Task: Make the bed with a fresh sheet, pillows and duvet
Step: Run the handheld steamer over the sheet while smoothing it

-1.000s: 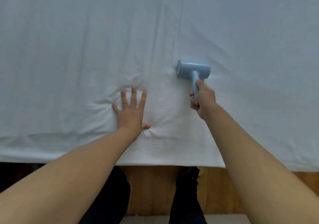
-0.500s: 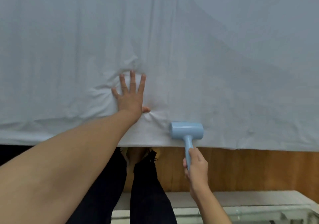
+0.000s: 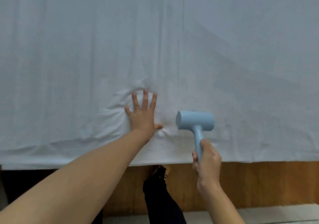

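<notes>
A white sheet (image 3: 172, 42) covers the bed and fills most of the view, its near edge hanging over the bed's side. My left hand (image 3: 143, 115) lies flat on the sheet with fingers spread, and wrinkles bunch around it. My right hand (image 3: 206, 160) grips the handle of a light blue roller (image 3: 195, 120), whose drum sits on the sheet just right of my left thumb.
Below the sheet's edge runs the wooden side panel of the bed (image 3: 259, 184). My dark-trousered leg (image 3: 162, 201) stands against it. A pale floor strip (image 3: 276, 213) shows at the bottom right.
The roller went from far on the sheet back to its near edge, then forward again onto the sheet beside my left hand. My left hand stayed pressed flat.
</notes>
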The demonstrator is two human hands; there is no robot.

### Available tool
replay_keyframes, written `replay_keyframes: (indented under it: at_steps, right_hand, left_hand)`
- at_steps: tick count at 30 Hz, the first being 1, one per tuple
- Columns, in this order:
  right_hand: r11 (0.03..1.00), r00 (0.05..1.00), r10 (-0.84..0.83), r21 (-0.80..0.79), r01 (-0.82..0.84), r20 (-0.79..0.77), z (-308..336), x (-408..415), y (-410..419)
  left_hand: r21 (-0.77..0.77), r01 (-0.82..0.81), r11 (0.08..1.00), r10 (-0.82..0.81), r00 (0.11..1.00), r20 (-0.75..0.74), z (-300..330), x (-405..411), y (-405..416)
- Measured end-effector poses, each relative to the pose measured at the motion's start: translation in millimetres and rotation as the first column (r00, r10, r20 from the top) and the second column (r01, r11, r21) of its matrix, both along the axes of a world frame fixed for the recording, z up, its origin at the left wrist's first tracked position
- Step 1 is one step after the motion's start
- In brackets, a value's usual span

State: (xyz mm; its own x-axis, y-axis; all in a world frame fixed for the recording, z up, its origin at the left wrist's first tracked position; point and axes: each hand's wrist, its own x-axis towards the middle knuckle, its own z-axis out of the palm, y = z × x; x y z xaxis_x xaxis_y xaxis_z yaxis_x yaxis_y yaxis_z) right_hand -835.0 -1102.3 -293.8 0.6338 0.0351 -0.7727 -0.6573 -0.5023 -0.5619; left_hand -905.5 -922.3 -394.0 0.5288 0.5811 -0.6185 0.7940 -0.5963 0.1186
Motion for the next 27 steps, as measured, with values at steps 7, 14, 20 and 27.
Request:
replay_keyframes:
  at_steps: [7, 14, 20, 27]
  right_hand:
    - [0.967, 0.999, 0.025, 0.254, -0.031, 0.028, -16.6, 57.8, 208.9]
    - [0.951, 0.961, 0.276, 0.135, -0.278, 0.034, -36.4, 82.2, 315.3]
    - [0.972, 0.975, 0.222, 0.084, -0.221, 0.0, -53.1, 43.4, 260.6]
    - [0.972, 0.972, 0.233, 0.002, -0.233, -0.011, -42.8, -49.1, 110.9]
  left_hand:
    - [0.127, 0.001, 0.992, -0.002, 1.0, 0.01, 16.4, -104.3, 102.6]
    - [0.004, -0.152, 0.988, 0.151, 0.985, -0.088, -8.2, -142.3, 145.3]
    - [0.009, -0.158, 0.987, 0.158, 0.985, -0.063, -10.2, -145.3, 146.6]
    - [-0.01, -0.161, 0.987, 0.16, 0.984, -0.081, -2.0, -142.7, 146.0]
